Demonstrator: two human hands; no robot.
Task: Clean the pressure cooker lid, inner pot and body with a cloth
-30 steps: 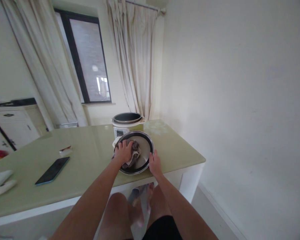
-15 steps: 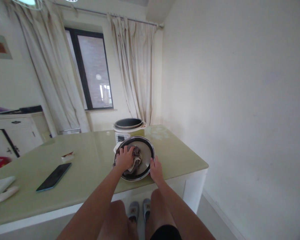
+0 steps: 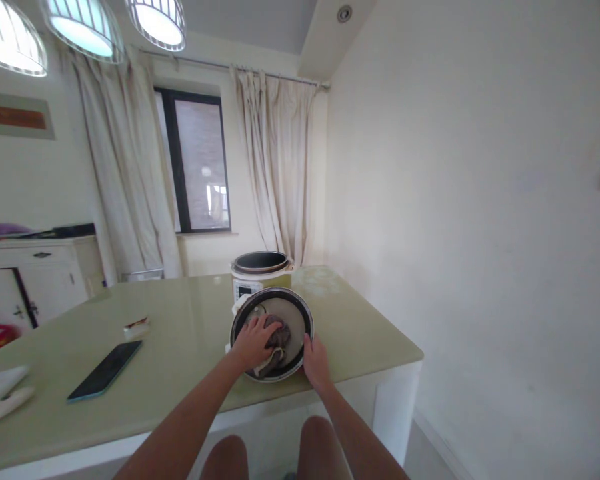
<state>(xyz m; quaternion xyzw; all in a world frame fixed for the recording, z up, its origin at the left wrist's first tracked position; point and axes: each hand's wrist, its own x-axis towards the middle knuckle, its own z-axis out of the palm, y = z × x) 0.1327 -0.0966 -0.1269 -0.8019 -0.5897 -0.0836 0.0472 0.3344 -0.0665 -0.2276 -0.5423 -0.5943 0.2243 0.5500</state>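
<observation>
A round lid with a dark rim and a pale metal inner face is tilted up toward me near the table's front edge. My right hand grips its right rim, thumb on the inner side. On the lid's inner face, my left hand is closed over a crumpled grey-brown cloth, pressing it against the metal. Just behind the lid stands a white rice cooker, its top uncovered and its dark round inside showing; the lid hides part of its front.
A dark phone lies on the green tabletop to the left, with a small white item beyond it. White objects sit at the far left. A plain wall rises on the right.
My left hand and the cloth have shifted slightly toward the lower part of the lid, baring more of its upper left. My view has tilted upward. The right hand still grips the rim.
</observation>
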